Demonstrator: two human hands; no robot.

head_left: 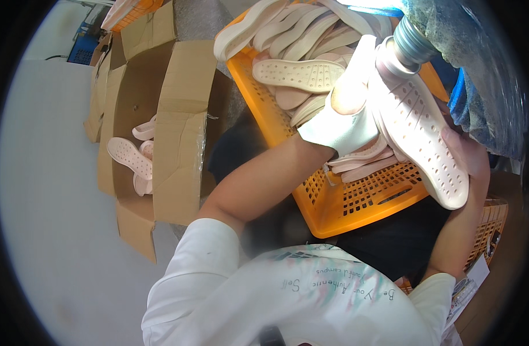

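A pale pink shoe sole point(417, 130), dotted with small holes, slants under a grey ribbed tube point(414, 43) with strong glare around it. My right hand point(469, 153) is bare and closed round the sole's right edge, thumb on its face. My left hand point(345, 118) wears a white glove with some skin showing, and lies against the sole's left side. Glare washes out its fingers, so their grip is unclear. Below both hands, an orange plastic basket point(362, 216) holds many soles, among them a cream perforated sole point(299, 75).
At left stands an open cardboard box point(181, 132) with several pink soles point(129, 155) inside. Clear plastic sheeting point(495, 86) and blue material hang at the upper right. Another orange basket point(492, 225) stands by my right forearm. A white surface point(51, 202) spans the far left.
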